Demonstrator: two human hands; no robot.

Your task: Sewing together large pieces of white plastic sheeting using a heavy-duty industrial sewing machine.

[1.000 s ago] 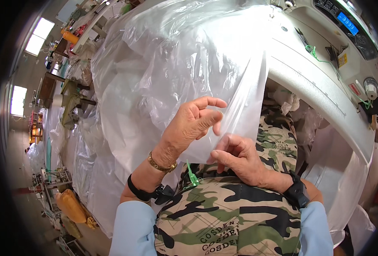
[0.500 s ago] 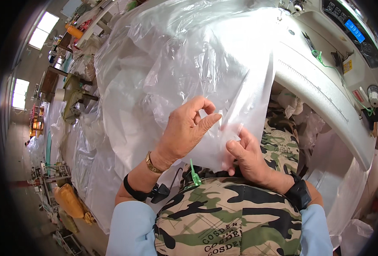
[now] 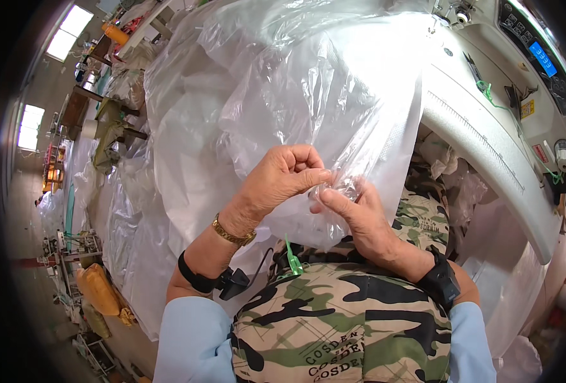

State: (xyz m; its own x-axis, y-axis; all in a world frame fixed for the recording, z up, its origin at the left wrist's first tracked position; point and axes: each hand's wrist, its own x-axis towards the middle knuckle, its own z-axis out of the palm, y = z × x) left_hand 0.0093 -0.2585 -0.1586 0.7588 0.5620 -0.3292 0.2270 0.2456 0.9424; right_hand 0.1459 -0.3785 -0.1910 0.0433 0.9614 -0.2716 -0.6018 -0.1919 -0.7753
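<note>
A large sheet of clear plastic film (image 3: 257, 96) spreads over the work surface and hangs down to my lap. Both hands meet at its near right part. My left hand (image 3: 283, 175) pinches the film between thumb and curled fingers. Close beside it, my right hand (image 3: 359, 214) grips a gathered bunch of the same film, thumb on top; some of its fingers are hidden behind the plastic. Creases run from the bunch up toward the bright light.
A white sewing machine (image 3: 554, 121) with a blue display stands at the right, its curved table edge (image 3: 481, 140) marked with a ruler. Thread snips (image 3: 471, 67) lie beside green thread (image 3: 485, 90). Plastic heaps and an orange-yellow bundle (image 3: 98, 290) are at the left.
My left thumb and fingers have closed on the film, where they were apart from it. My right hand has shifted up and left, gathering the film into a crumpled bunch.
</note>
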